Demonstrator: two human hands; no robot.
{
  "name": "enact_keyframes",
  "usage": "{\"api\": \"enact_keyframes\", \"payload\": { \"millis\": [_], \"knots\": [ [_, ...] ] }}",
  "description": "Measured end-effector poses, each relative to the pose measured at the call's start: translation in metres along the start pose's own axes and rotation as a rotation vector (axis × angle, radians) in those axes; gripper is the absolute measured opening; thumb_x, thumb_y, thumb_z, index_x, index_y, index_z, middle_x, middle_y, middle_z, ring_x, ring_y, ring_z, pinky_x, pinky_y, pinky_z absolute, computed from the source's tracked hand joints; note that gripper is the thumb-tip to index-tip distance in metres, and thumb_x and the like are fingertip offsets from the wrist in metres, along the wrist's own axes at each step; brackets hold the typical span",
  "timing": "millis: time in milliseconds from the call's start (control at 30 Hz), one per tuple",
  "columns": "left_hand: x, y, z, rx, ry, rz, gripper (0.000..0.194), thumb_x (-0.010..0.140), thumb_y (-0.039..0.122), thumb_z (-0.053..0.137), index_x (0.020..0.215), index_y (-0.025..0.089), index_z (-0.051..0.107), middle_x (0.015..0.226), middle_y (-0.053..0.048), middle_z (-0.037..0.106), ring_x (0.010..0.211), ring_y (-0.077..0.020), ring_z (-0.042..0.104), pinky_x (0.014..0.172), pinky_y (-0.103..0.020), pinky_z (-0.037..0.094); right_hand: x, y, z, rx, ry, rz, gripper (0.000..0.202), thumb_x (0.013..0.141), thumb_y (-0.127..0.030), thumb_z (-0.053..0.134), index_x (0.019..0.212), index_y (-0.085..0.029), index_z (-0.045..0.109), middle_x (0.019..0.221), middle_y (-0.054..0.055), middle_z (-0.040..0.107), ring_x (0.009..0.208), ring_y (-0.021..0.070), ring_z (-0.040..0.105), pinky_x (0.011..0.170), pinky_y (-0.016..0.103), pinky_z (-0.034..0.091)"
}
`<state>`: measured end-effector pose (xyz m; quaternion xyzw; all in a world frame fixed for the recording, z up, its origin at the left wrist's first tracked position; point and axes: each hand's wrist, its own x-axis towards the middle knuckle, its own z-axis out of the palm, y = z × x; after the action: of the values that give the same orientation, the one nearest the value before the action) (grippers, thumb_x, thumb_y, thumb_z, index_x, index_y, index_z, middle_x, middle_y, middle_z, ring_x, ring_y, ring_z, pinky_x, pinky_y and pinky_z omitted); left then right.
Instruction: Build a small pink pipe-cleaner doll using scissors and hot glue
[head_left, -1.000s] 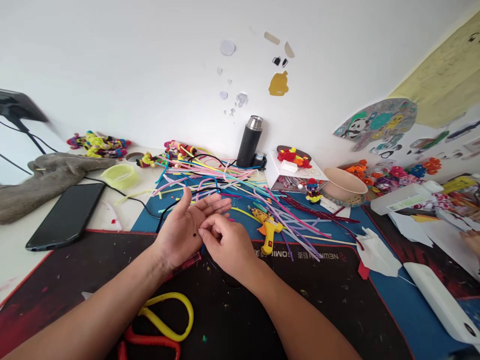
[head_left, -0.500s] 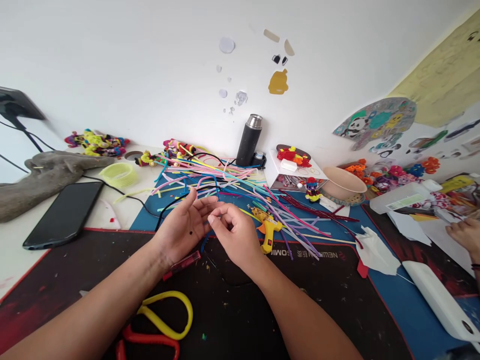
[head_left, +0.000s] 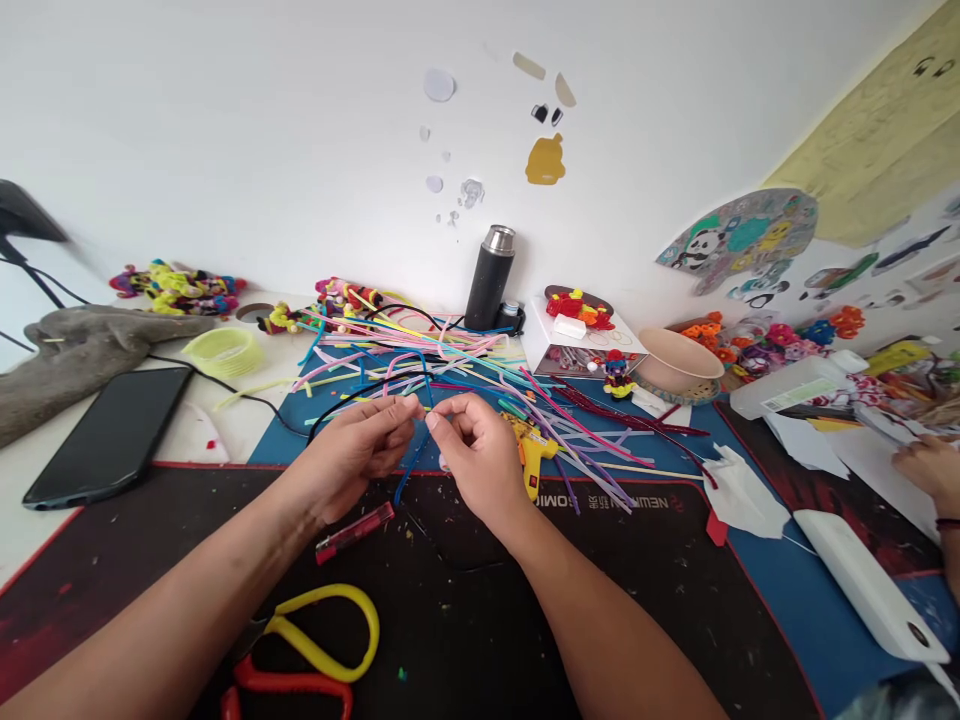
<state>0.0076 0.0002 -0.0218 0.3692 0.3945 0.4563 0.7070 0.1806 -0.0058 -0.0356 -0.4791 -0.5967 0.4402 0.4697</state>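
My left hand [head_left: 367, 445] and my right hand [head_left: 480, 455] meet over the near edge of the pipe cleaners, fingertips almost touching. Each is closed in a pinch. Whatever lies between the fingertips is too small to make out. Just right of my right hand lies a yellow hot glue gun [head_left: 537, 462], partly covered by that hand. Below my left hand rests a red see-through stick [head_left: 355, 532], shaped like a lighter. Nearer to me are scissors with one yellow and one red handle [head_left: 375, 635], partly behind my left forearm. Colourful pipe cleaners [head_left: 480, 365] spread beyond my hands.
A black phone [head_left: 109, 430] and a yellow coil [head_left: 223, 352] lie at left. Behind stand a black thermos [head_left: 490, 280], a white box [head_left: 551, 345] and a bowl [head_left: 679, 360]. At right are a white device [head_left: 870, 585], a crumpled tissue [head_left: 742, 495] and another person's hand [head_left: 926, 465].
My left hand has turned from an open palm with a small black dot on it to a closed pinch. My right hand stays pinched beside it. The view has shifted slightly.
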Motion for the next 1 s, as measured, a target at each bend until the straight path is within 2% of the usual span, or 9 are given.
{"api": "enact_keyframes", "payload": {
  "millis": [133, 400, 633, 800, 1000],
  "knots": [
    [-0.002, 0.005, 0.002, 0.065, -0.023, -0.004, 0.06, 0.077, 0.057, 0.097, 0.063, 0.02, 0.052, 0.062, 0.008, 0.033, 0.05, -0.0057, 0.019, 0.042, -0.02, 0.015, 0.0, 0.0, 0.0, -0.003, 0.01, -0.012, 0.025, 0.097, -0.048, 0.069, 0.097, -0.024, 0.065, 0.059, -0.007, 0.052, 0.052, 0.0146, 0.052, 0.053, 0.028, 0.041],
    [-0.003, 0.004, 0.005, 0.128, 0.013, 0.026, 0.051, 0.07, 0.057, 0.1, 0.073, 0.018, 0.067, 0.058, 0.008, 0.037, 0.05, -0.0065, 0.021, 0.043, -0.02, 0.018, 0.0, -0.001, -0.001, -0.002, 0.008, 0.0, 0.023, 0.096, -0.047, 0.068, 0.097, -0.024, 0.065, 0.06, -0.007, 0.053, 0.052, 0.015, 0.053, 0.052, 0.027, 0.041],
    [-0.002, 0.004, 0.005, 0.232, 0.054, 0.081, 0.054, 0.072, 0.065, 0.096, 0.081, 0.018, 0.071, 0.06, 0.008, 0.042, 0.052, -0.0068, 0.025, 0.046, -0.02, 0.021, 0.004, 0.005, -0.004, 0.114, -0.034, 0.07, 0.03, 0.095, -0.053, 0.074, 0.1, -0.024, 0.067, 0.058, -0.009, 0.051, 0.049, 0.0125, 0.048, 0.049, 0.025, 0.036],
    [-0.001, 0.002, 0.001, 0.368, 0.076, 0.131, 0.054, 0.073, 0.065, 0.095, 0.092, 0.018, 0.077, 0.068, 0.005, 0.056, 0.055, -0.0076, 0.031, 0.049, -0.02, 0.024, 0.007, 0.01, -0.005, 0.205, -0.053, 0.102, 0.031, 0.094, -0.052, 0.078, 0.097, -0.023, 0.067, 0.055, -0.011, 0.048, 0.043, 0.0094, 0.041, 0.045, 0.024, 0.031],
    [-0.002, 0.002, 0.001, 0.405, 0.075, 0.145, 0.049, 0.077, 0.063, 0.092, 0.092, 0.019, 0.077, 0.067, 0.006, 0.054, 0.055, -0.008, 0.031, 0.049, -0.021, 0.024, 0.008, 0.006, -0.004, 0.37, -0.106, 0.162, 0.035, 0.089, -0.053, 0.083, 0.095, -0.023, 0.066, 0.054, -0.013, 0.047, 0.04, 0.0075, 0.038, 0.04, 0.022, 0.027]
  ]
}}
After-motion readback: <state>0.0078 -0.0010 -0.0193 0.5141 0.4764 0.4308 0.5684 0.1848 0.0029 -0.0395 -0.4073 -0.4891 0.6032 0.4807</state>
